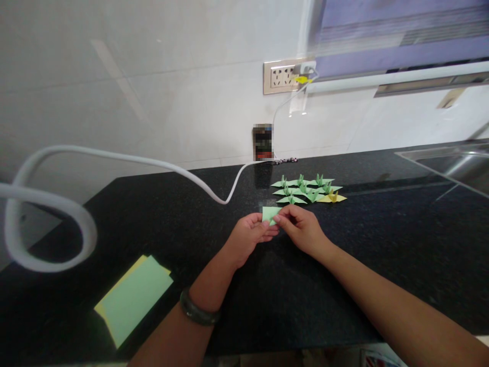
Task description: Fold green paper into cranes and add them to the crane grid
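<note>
A small folded piece of light green paper (268, 213) is held up over the dark counter between my two hands. My left hand (250, 235) grips its lower left part, thumb on the near face and the other fingers behind. At its right edge, my right hand (301, 227) pinches it between thumb and fingers. Just beyond my hands stand several green paper cranes (303, 187) in rows, with one yellow paper crane (333, 198) at the right end of the nearest row. A stack of green and yellow paper sheets (137, 300) lies left of my left forearm.
A thick white cable (183, 176) loops across the left side to a phone-like, pixelated device (263, 142) leaning on the wall. A charger (305, 67) sits in the wall socket (269, 79). To the far right is a metal sink (454, 163). The counter's front edge (305, 350) runs below my arms.
</note>
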Demonstrator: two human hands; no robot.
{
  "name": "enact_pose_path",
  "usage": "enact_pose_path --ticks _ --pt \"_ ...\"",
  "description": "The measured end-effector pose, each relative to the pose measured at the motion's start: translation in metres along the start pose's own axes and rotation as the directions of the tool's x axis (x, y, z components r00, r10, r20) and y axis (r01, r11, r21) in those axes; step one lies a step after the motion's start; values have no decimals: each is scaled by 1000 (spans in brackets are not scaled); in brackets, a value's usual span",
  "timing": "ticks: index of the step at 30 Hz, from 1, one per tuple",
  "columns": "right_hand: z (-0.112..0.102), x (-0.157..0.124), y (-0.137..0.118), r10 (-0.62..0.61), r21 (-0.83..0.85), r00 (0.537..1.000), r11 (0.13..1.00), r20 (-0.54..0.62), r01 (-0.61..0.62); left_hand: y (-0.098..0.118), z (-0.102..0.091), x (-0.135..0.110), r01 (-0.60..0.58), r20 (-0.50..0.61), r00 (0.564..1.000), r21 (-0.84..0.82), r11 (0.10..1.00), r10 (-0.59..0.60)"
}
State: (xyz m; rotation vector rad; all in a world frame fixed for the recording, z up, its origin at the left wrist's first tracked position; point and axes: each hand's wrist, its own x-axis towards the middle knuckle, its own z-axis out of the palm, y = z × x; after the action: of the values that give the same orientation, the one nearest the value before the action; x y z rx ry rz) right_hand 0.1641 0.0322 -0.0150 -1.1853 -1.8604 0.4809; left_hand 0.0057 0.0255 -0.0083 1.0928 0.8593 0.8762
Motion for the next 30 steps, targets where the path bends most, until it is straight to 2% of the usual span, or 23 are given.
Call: enact_pose_path --ticks 6,12,22,30 --pt "2 -1 -1 15 5 1000 1000 26 -15 1 2 0 -25 -76 997 128 991 35" --pt "3 -1 0 32 22 998 999 52 -33 -1 1 0 -53 -92 993 184 982 71" --pt "3 -2 -1 21 59 991 998 132 -29 -3 1 1 -76 -69 993 210 975 93" --pt "2 -1 -1 13 38 996 999 87 -16 -4 1 1 -54 -44 997 140 989 61"
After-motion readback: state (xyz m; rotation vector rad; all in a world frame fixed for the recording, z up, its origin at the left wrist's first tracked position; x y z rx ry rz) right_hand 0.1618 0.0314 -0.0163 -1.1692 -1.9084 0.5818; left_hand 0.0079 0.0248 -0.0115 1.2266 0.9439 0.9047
